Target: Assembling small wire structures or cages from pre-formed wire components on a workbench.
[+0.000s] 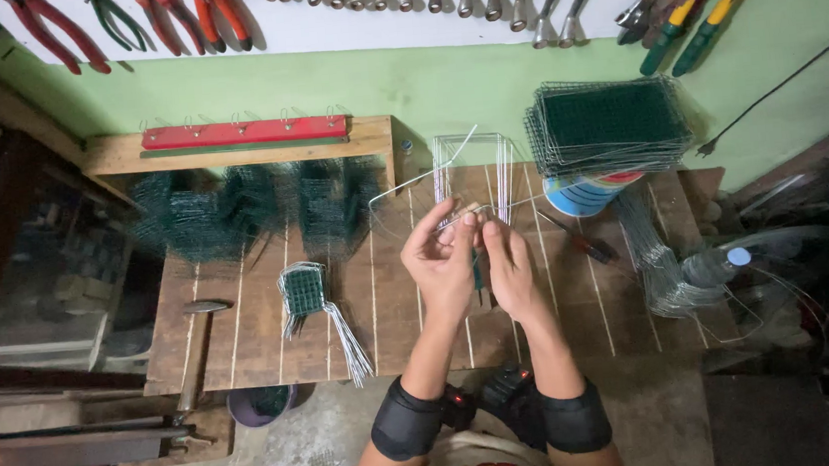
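Just thin, bent silvery wire (434,173)

Mesh stack (609,124) sits on the bucket (579,195) at the bench's (255,347) back right; hammer (194,344) at its left edge.

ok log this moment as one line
left hand: pinching wire | right hand: on same wire | bench: mesh piece, hammer, mesh stack on tin
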